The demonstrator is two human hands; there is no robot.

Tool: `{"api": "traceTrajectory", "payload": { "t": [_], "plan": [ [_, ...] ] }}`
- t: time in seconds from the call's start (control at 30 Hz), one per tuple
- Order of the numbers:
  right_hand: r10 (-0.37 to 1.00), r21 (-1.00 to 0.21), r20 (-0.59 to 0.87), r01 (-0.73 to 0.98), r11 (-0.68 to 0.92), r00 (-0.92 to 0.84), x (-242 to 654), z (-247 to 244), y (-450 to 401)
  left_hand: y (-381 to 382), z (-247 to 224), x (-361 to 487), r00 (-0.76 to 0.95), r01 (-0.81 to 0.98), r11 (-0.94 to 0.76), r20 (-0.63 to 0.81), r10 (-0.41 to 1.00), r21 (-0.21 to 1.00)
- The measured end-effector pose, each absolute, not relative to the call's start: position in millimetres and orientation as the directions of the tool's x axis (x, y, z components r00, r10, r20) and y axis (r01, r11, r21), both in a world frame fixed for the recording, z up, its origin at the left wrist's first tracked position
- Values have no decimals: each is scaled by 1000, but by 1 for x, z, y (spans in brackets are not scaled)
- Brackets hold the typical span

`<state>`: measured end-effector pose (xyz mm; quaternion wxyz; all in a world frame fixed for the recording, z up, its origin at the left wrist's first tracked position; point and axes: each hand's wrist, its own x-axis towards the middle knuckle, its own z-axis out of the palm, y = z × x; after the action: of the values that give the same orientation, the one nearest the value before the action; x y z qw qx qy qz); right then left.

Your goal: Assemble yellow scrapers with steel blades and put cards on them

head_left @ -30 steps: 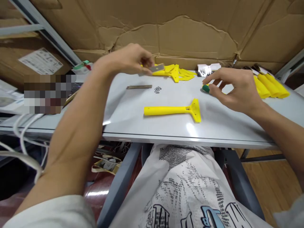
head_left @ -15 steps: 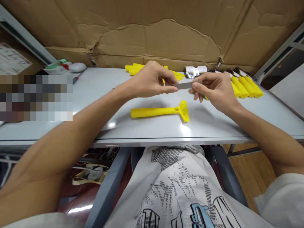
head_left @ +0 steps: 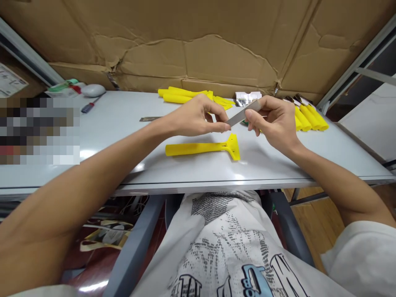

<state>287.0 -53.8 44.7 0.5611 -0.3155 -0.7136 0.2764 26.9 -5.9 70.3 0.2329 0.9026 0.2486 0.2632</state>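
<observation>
A flat grey metal blade [head_left: 239, 118] spans the gap between my hands above the table, its right end higher than its left. My left hand [head_left: 206, 117] pinches the lower left end between thumb and fingertips. The thumb and fingers of my right hand [head_left: 275, 119] grip the upper right end. Just below them a yellow scraper handle [head_left: 198, 148] lies on the white table [head_left: 278, 167], its wide head to the right. Behind my left hand lie more yellow handles [head_left: 177, 97].
Several yellow-handled scrapers [head_left: 312, 118] lie at the back right. A clear and white package [head_left: 247, 98] sits at the back centre. A metal strip [head_left: 150, 119] and a screwdriver [head_left: 89, 106] lie to the left. Cardboard [head_left: 201, 57] stands behind the table.
The blade has gone from nearly level to slanted, its right end raised and its left end lowered. Both hands still hold it. The view has shifted slightly.
</observation>
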Motion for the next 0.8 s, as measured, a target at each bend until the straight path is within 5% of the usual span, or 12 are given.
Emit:
{"api": "traceTrajectory", "payload": {
  "t": [0.4,0.8],
  "plan": [
    [745,-790,602,-79,608,-286,286,42,-52,-12,72,28,788,210,-763,356,502,611],
    [605,-833,539,-267,485,-586,286,40,-43,-17,74,28,875,231,-726,188,446,648]
  ]
}}
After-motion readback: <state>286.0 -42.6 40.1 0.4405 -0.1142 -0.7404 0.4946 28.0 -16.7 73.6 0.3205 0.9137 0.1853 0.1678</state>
